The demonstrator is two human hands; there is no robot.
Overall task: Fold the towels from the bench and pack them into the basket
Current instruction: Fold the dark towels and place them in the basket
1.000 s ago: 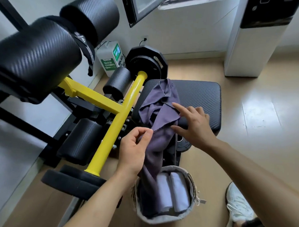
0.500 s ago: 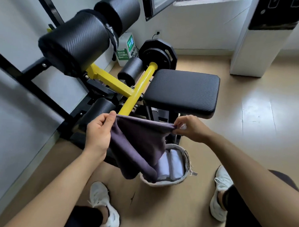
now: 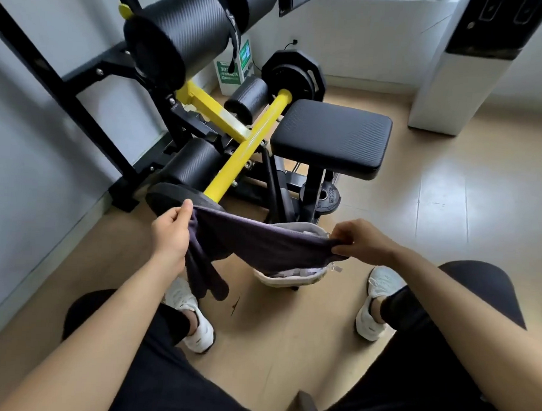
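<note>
- Small gym corner: tan floor (image 3: 449, 213), pale wall on the left, and a leg machine with a yellow bar (image 3: 247, 148) and fat black roller pads (image 3: 181, 30).
- The black bench seat (image 3: 331, 136) sits up on its post just past the hands.
- Left hand (image 3: 170, 232) is curled round one end of the dark purple-grey towel (image 3: 261, 245), thumb lying along the top edge.
- Right hand (image 3: 358, 240) pinches the other end, fingers tucked in tight.
- So the towel's up in the air, stretched between both hands, with a loose tail drooping below the left one.
- The pale fabric basket (image 3: 291, 276) is on the floor by the bench post, mostly hidden behind the towel. There's something light inside, can't really tell what.
</note>
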